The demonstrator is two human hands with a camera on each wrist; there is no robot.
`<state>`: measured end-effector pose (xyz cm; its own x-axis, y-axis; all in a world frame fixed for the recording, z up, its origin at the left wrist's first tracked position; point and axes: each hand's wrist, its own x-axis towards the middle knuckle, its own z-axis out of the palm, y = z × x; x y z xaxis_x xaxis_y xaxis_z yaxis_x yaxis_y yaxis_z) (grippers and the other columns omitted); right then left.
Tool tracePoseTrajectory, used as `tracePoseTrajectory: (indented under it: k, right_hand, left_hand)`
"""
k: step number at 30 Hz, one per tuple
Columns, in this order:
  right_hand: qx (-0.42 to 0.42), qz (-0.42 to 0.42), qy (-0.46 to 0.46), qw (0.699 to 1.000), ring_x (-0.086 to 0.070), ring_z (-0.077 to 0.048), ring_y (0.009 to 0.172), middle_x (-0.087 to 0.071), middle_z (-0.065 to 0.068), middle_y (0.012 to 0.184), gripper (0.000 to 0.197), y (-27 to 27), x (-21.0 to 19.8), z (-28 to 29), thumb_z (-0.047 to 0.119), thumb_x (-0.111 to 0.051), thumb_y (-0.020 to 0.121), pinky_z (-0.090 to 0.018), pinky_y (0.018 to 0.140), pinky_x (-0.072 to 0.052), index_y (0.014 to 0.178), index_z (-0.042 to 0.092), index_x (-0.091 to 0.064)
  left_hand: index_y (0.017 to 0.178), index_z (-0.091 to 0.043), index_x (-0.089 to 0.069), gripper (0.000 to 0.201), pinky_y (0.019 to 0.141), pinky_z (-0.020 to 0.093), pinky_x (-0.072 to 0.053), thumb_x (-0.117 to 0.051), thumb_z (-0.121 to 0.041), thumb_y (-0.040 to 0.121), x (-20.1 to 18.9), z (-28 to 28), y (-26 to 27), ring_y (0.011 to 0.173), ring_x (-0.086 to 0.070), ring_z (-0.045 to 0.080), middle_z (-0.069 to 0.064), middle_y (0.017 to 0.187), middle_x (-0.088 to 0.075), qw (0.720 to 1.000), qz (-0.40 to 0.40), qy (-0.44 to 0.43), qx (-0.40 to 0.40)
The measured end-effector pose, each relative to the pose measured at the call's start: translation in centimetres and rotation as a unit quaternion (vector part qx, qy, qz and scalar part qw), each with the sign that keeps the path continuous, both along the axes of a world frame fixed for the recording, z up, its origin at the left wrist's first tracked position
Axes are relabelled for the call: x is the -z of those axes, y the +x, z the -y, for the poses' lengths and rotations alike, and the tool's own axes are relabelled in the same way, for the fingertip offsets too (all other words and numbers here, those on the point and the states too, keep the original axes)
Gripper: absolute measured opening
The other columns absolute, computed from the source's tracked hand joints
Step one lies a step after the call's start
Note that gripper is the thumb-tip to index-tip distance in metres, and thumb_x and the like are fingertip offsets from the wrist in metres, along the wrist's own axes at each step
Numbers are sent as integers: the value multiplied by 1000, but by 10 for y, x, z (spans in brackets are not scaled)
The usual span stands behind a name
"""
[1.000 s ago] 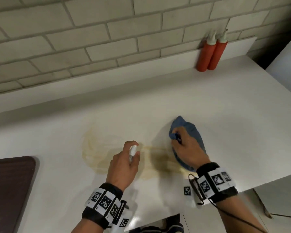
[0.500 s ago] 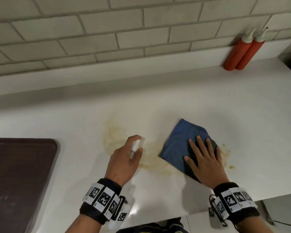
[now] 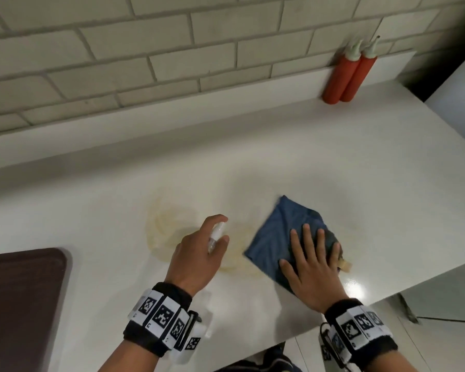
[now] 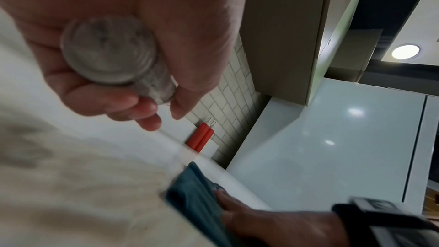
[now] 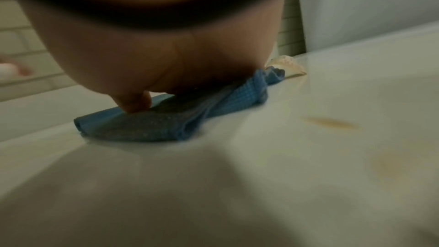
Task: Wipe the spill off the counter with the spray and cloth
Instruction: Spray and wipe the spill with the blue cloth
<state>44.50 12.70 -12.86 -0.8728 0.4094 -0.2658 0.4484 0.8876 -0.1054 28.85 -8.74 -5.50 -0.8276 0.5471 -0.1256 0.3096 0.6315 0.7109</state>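
A yellowish spill [image 3: 169,232] is smeared across the white counter [image 3: 253,162] in front of me. My left hand [image 3: 196,253] grips a small clear spray bottle [image 3: 215,235] above the spill, index finger over its top; the left wrist view shows the bottle's round base [image 4: 108,53] inside my curled fingers. A blue cloth [image 3: 277,237] lies flat just right of the spill. My right hand [image 3: 310,264] presses on the cloth with straight, spread fingers. In the right wrist view the cloth [image 5: 166,121] bunches under my palm, with a yellow smear [image 5: 330,123] to its right.
Two red squeeze bottles [image 3: 346,73] stand against the tiled wall at the back right. A dark brown tray [image 3: 19,304] lies at the counter's left. The counter's front edge [image 3: 387,288] runs just right of my right hand.
One second ago my right hand bunched the cloth in curled fingers; now it lies flat on the spread cloth, farther right. My left hand still holds the spray bottle over the spill.
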Motion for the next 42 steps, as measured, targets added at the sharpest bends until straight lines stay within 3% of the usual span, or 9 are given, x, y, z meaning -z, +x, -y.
tracePoseTrajectory:
  k: [4,9,13,16,23,28,35,39,42]
  right_hand:
    - [-28,2,-10,1000,-1,-29,149,-9,-3,163,73,28,-2,-22,67,-8,93,-59,114,-2,155,29,-11]
    - [79,38,-34,996,15,-31,147,14,-1,163,87,-25,-7,-82,68,6,74,-63,113,8,153,32,9]
    - [11,14,-36,999,4,-39,148,-2,-11,163,83,-15,-6,-51,61,-8,83,-67,113,2,156,21,-8]
    - [-71,-33,-32,996,-3,-34,148,-12,-6,162,72,29,0,-41,58,-27,91,-62,113,-1,155,25,-16]
    - [14,-21,-24,999,-2,-34,149,-8,-6,163,77,27,3,-121,61,-21,87,-62,114,5,155,27,-12]
    - [-85,-68,-39,993,-10,-35,148,-17,-7,162,74,93,0,-88,57,-37,90,-60,113,-5,154,23,-22]
    - [3,-17,-31,999,16,-29,148,11,2,163,82,33,1,-139,76,-12,84,-55,110,19,153,35,6]
    - [0,14,-8,1000,12,-39,147,7,-8,163,88,20,3,-125,79,-7,82,-66,111,10,154,31,4]
    - [-48,8,-15,999,-7,-43,147,-14,-13,162,85,41,-1,-81,77,-13,87,-67,110,-2,155,26,-16]
  left_hand:
    - [127,-47,-49,31,63,28,-47,-56,-41,97,-5,-9,1,59,-56,6,-9,66,-59,1000,-3,-2,-3]
    - [127,-47,-48,31,66,36,-52,-56,-41,97,-9,-21,6,59,-58,13,-5,65,-58,1000,-5,-17,-21]
    - [125,-49,-48,32,69,38,-54,-57,-40,96,-10,-36,17,63,-60,16,-5,66,-60,999,-2,-14,-42]
    - [125,-48,-50,32,71,39,-55,-58,-39,96,-9,-51,27,65,-60,17,-5,65,-59,999,1,-14,-48]
    - [126,-47,-50,32,72,39,-56,-58,-39,96,-11,-101,51,66,-60,18,-2,69,-60,999,11,-17,-25]
    - [124,-50,-50,31,72,35,-55,-58,-40,96,-13,-131,67,67,-61,15,0,71,-62,1000,11,-11,-13]
    - [126,-49,-50,32,68,32,-52,-58,-39,96,-17,-115,71,64,-58,13,-1,75,-61,999,5,-16,-41]
    - [125,-49,-51,31,64,28,-45,-58,-39,96,-19,-96,64,58,-53,10,-5,69,-57,998,5,-3,-57]
    - [125,-50,-51,31,66,30,-48,-58,-39,96,-22,-76,57,59,-55,10,-7,69,-57,998,5,8,-64]
